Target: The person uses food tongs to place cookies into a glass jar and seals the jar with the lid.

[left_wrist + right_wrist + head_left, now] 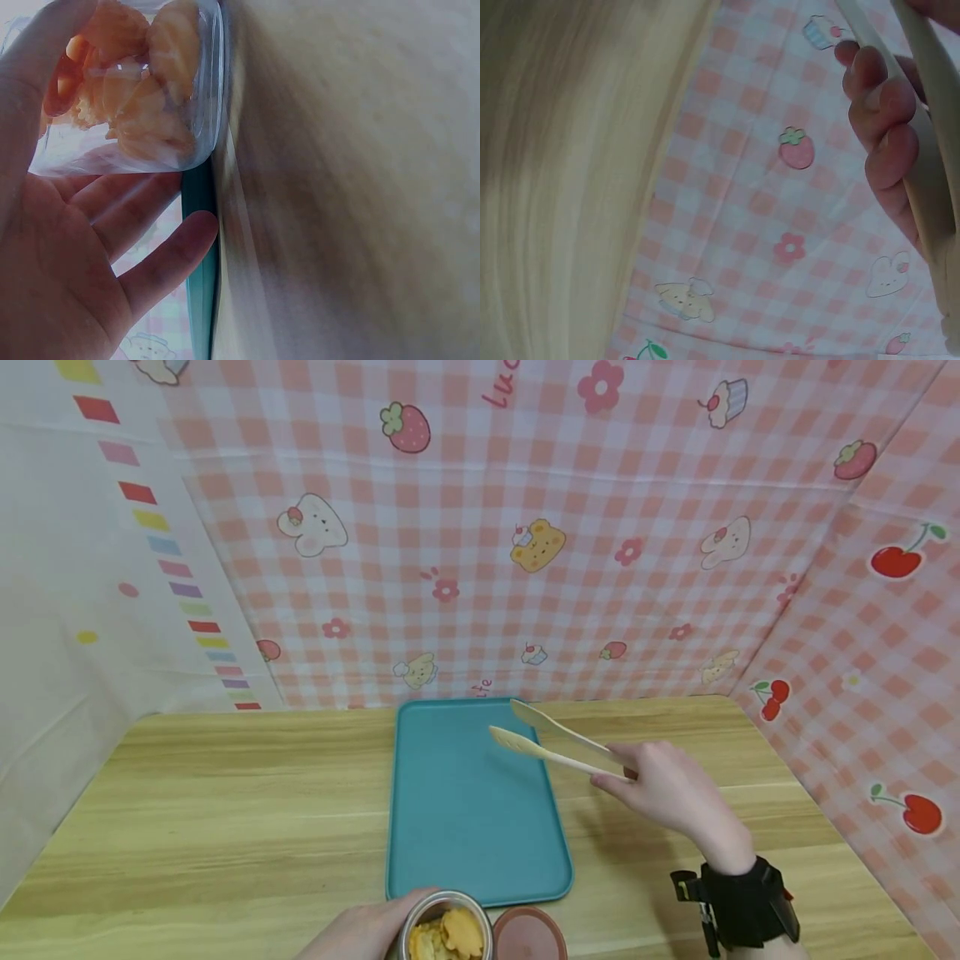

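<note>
At the bottom edge of the head view my left hand (363,933) holds a clear jar (217,97) with a silvery rim. Yellow-orange, ridged snack-like pieces (461,932) sit inside it. In the left wrist view the thumb lies along one side of the jar and the fingers reach behind it. My right hand (667,785) grips a pair of pale beige tongs (573,762). Their two arms are spread, with nothing between the tips, above the far right part of a teal tray (472,810). Curled fingers wrap one tong arm in the right wrist view.
A reddish-brown round lid (529,937) lies right beside the jar, near the tray's front edge. The wooden table (247,810) extends left and right of the tray. A pink checked cloth (465,543) with cartoon prints hangs at the back and on the right.
</note>
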`<state>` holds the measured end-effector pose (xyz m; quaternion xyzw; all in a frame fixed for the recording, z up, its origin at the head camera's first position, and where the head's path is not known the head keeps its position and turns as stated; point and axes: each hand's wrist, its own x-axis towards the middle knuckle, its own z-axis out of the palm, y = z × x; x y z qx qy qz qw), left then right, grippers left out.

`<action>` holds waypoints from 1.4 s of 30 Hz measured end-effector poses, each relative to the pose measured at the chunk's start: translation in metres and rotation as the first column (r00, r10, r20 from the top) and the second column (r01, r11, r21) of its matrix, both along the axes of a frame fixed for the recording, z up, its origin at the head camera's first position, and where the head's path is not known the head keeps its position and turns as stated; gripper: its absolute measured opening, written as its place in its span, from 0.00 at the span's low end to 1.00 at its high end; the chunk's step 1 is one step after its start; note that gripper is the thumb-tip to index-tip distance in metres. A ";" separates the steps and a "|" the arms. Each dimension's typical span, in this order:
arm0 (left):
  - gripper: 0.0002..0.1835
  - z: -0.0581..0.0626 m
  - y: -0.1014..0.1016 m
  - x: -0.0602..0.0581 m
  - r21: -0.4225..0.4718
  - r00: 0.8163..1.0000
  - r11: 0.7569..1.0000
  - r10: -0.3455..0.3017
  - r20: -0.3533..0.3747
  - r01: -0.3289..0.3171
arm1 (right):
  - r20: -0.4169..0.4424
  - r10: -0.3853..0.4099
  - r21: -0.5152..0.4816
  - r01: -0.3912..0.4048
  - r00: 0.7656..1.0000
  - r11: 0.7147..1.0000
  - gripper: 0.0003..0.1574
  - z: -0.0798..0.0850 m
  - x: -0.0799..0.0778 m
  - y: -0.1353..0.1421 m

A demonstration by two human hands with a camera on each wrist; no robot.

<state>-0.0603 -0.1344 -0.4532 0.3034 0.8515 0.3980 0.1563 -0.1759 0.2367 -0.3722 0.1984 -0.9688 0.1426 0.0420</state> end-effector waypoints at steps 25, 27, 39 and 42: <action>0.36 -0.001 0.000 0.001 -0.010 0.999 1.000 0.002 -0.041 -0.002 | 0.202 -0.181 0.019 0.181 0.963 0.983 0.14 -0.022 -0.015 0.015; 0.35 -0.001 0.000 0.001 -0.009 0.999 1.000 0.003 -0.045 -0.003 | 0.255 -0.172 0.041 0.167 0.952 0.985 0.14 -0.022 -0.014 0.014; 0.36 0.000 0.001 0.002 -0.012 0.999 1.000 0.015 -0.031 -0.015 | 0.420 -0.067 0.027 0.061 0.905 0.998 0.09 -0.029 -0.006 0.001; 0.35 -0.001 0.002 0.003 -0.007 0.999 1.000 0.014 -0.051 -0.014 | 0.403 -0.064 0.031 0.056 0.913 0.998 0.10 -0.031 -0.006 -0.001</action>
